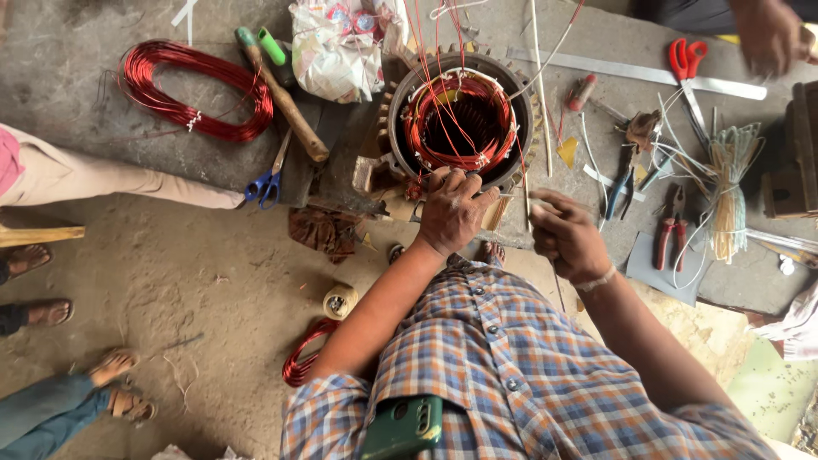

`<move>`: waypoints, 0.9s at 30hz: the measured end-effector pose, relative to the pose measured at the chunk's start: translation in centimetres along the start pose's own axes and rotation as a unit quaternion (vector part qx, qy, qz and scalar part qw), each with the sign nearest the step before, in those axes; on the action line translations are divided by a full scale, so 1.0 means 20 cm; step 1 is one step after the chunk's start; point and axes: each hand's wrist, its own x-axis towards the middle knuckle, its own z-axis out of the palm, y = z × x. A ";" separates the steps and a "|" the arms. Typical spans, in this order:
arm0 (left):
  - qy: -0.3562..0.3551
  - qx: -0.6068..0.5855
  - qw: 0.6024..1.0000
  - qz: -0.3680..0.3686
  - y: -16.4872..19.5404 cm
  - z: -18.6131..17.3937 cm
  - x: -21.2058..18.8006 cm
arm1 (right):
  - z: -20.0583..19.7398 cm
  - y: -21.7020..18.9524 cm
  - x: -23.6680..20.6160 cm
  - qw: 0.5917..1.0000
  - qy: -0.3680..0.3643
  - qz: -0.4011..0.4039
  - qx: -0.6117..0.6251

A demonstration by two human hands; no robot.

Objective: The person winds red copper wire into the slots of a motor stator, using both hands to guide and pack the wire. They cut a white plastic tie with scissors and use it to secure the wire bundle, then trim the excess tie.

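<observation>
Left hand (pixel 450 209), frame centre: arm reaches up from lower centre, forearm bare, checked sleeve rolled at elbow. Back of hand faces camera, fingers curled down onto the near rim of the motor stator (pixel 460 115), pressing on the red copper winding (pixel 458 128) at its lower edge. Grip is clenched on the winding or rim; which exactly, cannot tell.

Right hand (pixel 564 234), just right of centre: arm comes in from lower right, pale band at the wrist. Fingers closed in a loose fist around a thin stick or rod (pixel 527 200), which stands near upright beside the stator's right side. Hand does not touch the stator.

Stator sits upper centre on the grey surface (pixel 77 102), round dark housing, red coils inside, loose red wires rising out of it toward the top edge.

Around: coil of red wire (pixel 192 89) upper left; wooden-handled hammer (pixel 285 102) and blue scissors (pixel 269 181) left of stator; red scissors (pixel 688 64) upper right; red-handled pliers (pixel 669 230) right; bundle of pale sleeves (pixel 728 196) far right. Another person's hand (pixel 771 34) at top right corner, blurred. Thread spool (pixel 339 300) on the floor lower centre. Green phone (pixel 405 426) in shirt pocket, bottom.
</observation>
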 end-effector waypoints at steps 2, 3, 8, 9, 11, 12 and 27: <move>0.013 0.002 1.000 0.007 -0.01 0.00 -0.01 | 0.01 0.02 0.00 0.999 -0.029 -0.042 0.008; 0.016 0.001 1.000 0.010 -0.01 0.00 -0.01 | 0.00 0.02 -0.01 0.998 -0.045 -0.040 -0.034; 0.002 -0.013 1.000 -0.003 -0.02 0.00 -0.02 | -0.03 0.00 -0.03 0.978 -0.018 -0.136 -0.156; 0.002 -0.021 1.000 -0.011 -0.02 0.00 -0.02 | -0.04 0.00 -0.03 0.974 -0.029 -0.130 -0.182; 0.007 -0.017 1.000 -0.012 -0.02 -0.01 -0.02 | -0.04 -0.04 -0.02 0.964 -0.052 -0.117 -0.233; 0.006 -0.017 1.000 -0.010 -0.01 -0.02 -0.03 | -0.04 -0.06 -0.03 0.943 -0.092 -0.142 -0.287; 0.033 -0.019 0.997 -0.071 0.12 -0.05 -0.02 | -0.08 -0.35 0.10 0.585 -0.170 -0.282 -0.741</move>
